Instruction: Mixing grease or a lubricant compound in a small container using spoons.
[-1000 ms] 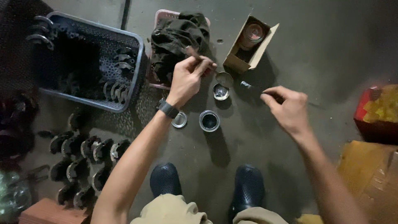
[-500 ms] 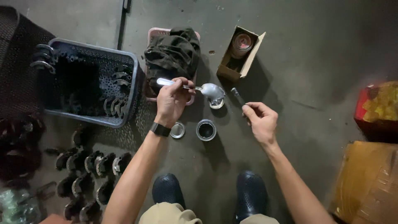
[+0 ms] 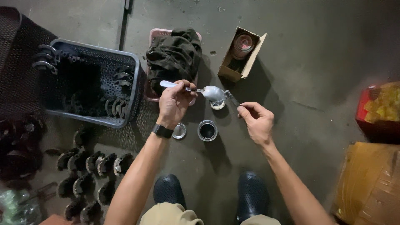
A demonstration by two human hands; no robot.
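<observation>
My left hand (image 3: 174,103) grips a metal spoon (image 3: 206,91) by its handle, with the bowl pointing right over a small open tin (image 3: 217,104) on the concrete floor. My right hand (image 3: 257,121) pinches a thin dark tool (image 3: 231,98) whose tip touches the spoon's bowl. A second small tin (image 3: 207,130) with dark contents stands just below, and a round lid (image 3: 179,131) lies by my left wrist, which wears a dark watch.
A dark plastic crate (image 3: 89,83) with curved metal parts is at left; several more such parts (image 3: 93,175) lie on the floor. A pink basket with dark cloth (image 3: 173,54), an open cardboard box (image 3: 241,54), a red bag (image 3: 381,108) and a carton (image 3: 371,183) surround me.
My left hand picked up the spoon and brought it over the tin. My right hand moved left and brought the thin tool up against the spoon's bowl.
</observation>
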